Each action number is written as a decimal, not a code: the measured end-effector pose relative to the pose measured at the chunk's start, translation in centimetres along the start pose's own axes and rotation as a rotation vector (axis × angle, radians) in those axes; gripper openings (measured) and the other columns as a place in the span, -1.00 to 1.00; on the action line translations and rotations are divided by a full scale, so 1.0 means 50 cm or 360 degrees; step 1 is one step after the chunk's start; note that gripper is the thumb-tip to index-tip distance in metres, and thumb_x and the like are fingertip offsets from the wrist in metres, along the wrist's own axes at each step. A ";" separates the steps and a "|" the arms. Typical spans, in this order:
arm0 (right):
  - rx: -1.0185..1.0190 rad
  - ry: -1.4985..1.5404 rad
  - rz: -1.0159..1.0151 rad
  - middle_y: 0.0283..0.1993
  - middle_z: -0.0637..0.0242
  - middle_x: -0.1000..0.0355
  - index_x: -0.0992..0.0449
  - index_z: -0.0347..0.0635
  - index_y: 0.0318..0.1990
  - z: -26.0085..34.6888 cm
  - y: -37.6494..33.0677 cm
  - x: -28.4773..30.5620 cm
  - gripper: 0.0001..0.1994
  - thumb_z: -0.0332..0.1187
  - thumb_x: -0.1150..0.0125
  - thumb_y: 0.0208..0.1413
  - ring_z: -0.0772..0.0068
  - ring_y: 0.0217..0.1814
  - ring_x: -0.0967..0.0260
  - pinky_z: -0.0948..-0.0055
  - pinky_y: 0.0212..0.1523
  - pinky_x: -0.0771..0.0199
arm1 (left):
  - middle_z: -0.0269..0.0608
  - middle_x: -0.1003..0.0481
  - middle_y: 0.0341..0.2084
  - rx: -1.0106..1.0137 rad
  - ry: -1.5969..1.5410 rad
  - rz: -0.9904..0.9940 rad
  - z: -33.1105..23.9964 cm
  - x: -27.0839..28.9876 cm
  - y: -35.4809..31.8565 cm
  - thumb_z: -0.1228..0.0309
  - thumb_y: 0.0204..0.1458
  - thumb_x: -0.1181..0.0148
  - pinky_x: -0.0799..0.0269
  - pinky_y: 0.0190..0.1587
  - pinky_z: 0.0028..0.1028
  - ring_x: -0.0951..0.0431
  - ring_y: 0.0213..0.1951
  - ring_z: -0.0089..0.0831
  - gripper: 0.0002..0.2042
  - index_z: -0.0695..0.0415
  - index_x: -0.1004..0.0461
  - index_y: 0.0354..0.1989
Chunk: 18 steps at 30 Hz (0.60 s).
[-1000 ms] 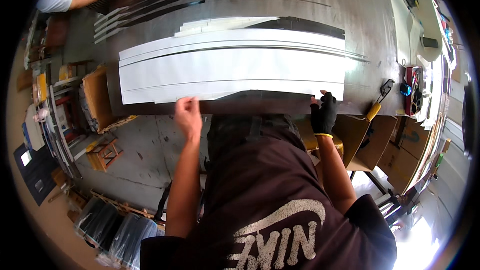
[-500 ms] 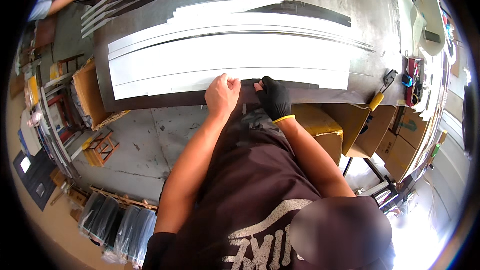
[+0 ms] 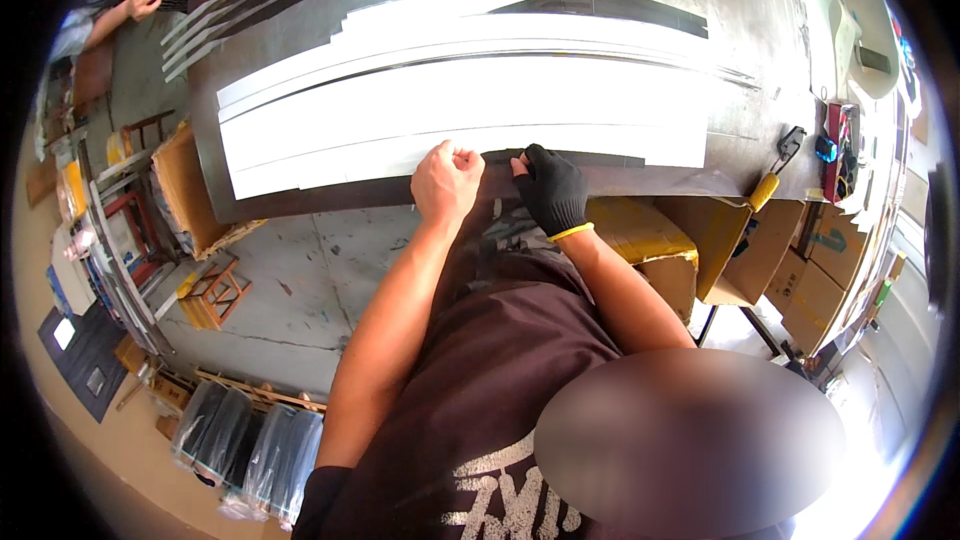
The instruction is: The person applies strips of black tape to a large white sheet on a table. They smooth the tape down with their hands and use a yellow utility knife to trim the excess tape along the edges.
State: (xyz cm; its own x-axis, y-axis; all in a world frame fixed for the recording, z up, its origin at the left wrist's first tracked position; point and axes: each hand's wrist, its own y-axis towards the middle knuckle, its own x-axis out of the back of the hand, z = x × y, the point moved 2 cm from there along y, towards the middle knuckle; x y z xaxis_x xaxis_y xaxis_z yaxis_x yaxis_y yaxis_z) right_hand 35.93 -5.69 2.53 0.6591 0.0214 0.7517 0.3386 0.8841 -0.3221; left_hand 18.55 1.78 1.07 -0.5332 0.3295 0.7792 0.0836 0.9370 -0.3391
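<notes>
We see left hand [image 3: 447, 183] fisted, gloved right hand [image 3: 551, 190] pinching strip [image 3: 470, 145] near edge; risk: uneven pull tears, creases it.

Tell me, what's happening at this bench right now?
A person stands at a dark worktable covered with long white strips. Both hands sit together at the near edge: the bare left hand is closed in a fist on the nearest strip's edge, and the black-gloved right hand presses just beside it. Another person's hand rests at the table's far left corner.
</notes>
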 end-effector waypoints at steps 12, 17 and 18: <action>0.0012 -0.0024 0.0011 -0.32 0.18 -0.66 -0.62 -0.02 -0.26 0.003 0.001 0.004 -0.77 -0.09 -0.31 0.26 -0.04 -0.24 -0.65 0.02 -0.27 -0.60 | -0.23 -0.66 -0.52 0.0068 -0.0022 0.0060 -0.015 0.009 -0.003 0.18 0.10 -0.43 -0.57 -0.27 -0.21 -0.69 -0.43 -0.20 -0.76 0.11 -0.66 -0.38; 0.0047 0.0012 -0.0047 -0.36 0.16 -0.62 -0.59 -0.04 -0.29 -0.001 0.001 0.000 -0.76 -0.10 -0.32 0.27 -0.05 -0.30 -0.62 0.03 -0.32 -0.54 | -0.21 -0.67 -0.51 0.0042 -0.0025 0.0031 -0.005 0.004 -0.002 0.25 0.10 -0.39 -0.58 -0.26 -0.21 -0.70 -0.42 -0.19 -0.81 0.11 -0.65 -0.37; 0.0059 0.0036 -0.0072 -0.38 0.16 -0.60 -0.57 -0.06 -0.31 -0.002 0.000 -0.001 -0.76 -0.11 -0.32 0.28 -0.06 -0.33 -0.60 0.04 -0.35 -0.50 | -0.21 -0.67 -0.50 0.0019 -0.0039 0.0020 -0.002 0.003 -0.001 0.25 0.10 -0.38 -0.58 -0.26 -0.21 -0.71 -0.41 -0.20 -0.81 0.11 -0.65 -0.37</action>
State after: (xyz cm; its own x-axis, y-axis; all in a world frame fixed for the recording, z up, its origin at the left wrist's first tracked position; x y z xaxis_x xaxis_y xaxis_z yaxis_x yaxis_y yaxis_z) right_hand 35.98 -5.71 2.44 0.6587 -0.0288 0.7518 0.3435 0.9005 -0.2665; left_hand 18.55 1.79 1.27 -0.5524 0.3384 0.7618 0.0806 0.9313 -0.3553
